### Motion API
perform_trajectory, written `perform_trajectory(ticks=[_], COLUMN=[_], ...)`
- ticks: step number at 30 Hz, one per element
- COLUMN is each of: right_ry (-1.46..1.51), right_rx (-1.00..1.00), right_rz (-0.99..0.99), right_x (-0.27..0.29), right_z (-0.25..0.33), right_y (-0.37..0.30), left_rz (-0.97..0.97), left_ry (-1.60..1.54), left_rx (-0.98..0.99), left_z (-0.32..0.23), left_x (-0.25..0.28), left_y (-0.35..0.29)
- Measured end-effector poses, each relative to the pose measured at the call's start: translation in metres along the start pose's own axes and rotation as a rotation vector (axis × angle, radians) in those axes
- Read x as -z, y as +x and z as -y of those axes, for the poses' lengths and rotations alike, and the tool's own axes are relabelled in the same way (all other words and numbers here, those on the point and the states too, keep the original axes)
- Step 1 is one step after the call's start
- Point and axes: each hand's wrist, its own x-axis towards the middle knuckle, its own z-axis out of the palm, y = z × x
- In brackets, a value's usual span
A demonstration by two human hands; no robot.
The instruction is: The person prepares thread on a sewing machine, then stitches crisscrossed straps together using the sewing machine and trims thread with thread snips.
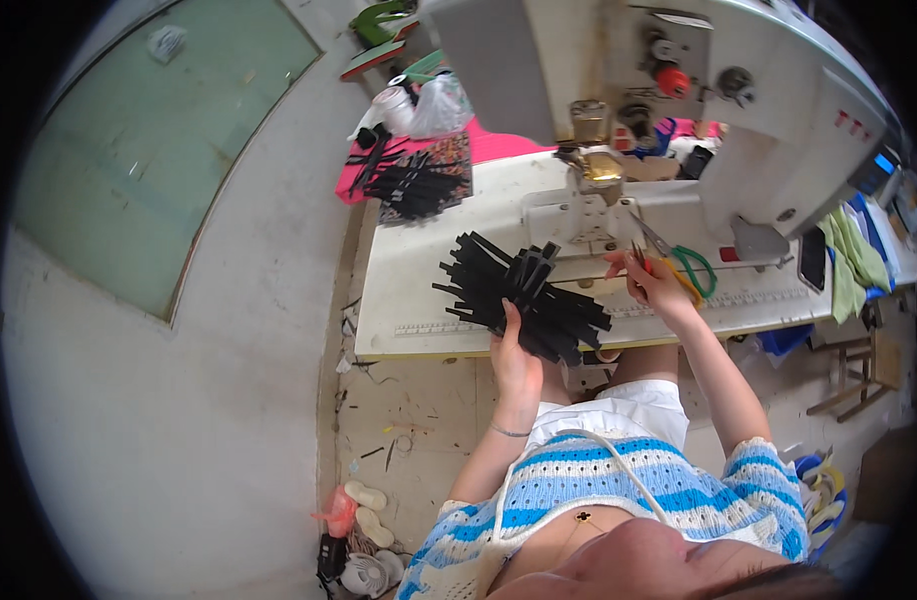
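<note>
A thick bundle of black fabric-like strips (524, 285) fans out over the front of the sewing table. My left hand (517, 365) is closed on the bundle's near side, thumb on top. Right of it, my right hand (664, 290) is pinched around a small, reddish, pointed item that I cannot make out clearly. Beside those fingers lie scissors with green handles (697, 272), blades toward the machine. A yellow loop (691, 284) shows partly behind my right hand. The sewing machine's needle area (591, 205) is just beyond both hands.
The sewing machine (789, 110) overhangs the table's far right. More black strips (417, 188) lie at the far left on a pink surface, near thread spools (393, 106). A phone (812, 258) and green cloth (854, 250) are at the right. A wall (249, 330) rises on the left.
</note>
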Motion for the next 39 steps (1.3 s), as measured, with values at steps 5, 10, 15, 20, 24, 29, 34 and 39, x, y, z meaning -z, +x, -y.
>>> perform_trajectory(ticks=[5, 10, 15, 20, 24, 29, 34, 39], right_ry=[-0.08, -0.387, -0.583, -0.614, -0.502, -0.462, -0.391, -0.174], right_rx=[-0.089, 0.01, 0.056, 0.028, 0.049, -0.004, -0.019, 0.029], right_rz=[-0.028, -0.005, 0.058, 0.061, 0.063, 0.122, 0.155, 0.201], right_x=[0.011, 0.014, 0.022, 0.02, 0.029, 0.029, 0.029, 0.034], right_z=[-0.017, -0.013, -0.017, -0.032, -0.046, -0.037, -0.03, -0.036], right_y=[0.002, 0.008, 0.028, 0.033, 0.031, 0.034, 0.042, 0.051], left_rz=[0.005, 0.122, 0.279, 0.274, 0.503, 0.446, 0.438, 0.414], left_ry=[0.028, 0.088, 0.205, 0.903, 1.154, 1.765, 1.993, 1.944], left_rx=[0.056, 0.21, 0.443, 0.534, 0.639, -0.811, -0.844, -0.879], left_z=[0.034, 0.029, 0.011, -0.014, -0.027, 0.011, 0.028, 0.029], left_x=[-0.005, -0.009, 0.002, -0.007, -0.017, -0.057, -0.06, -0.057], left_y=[-0.008, -0.021, -0.028, -0.032, -0.039, -0.009, 0.017, 0.02])
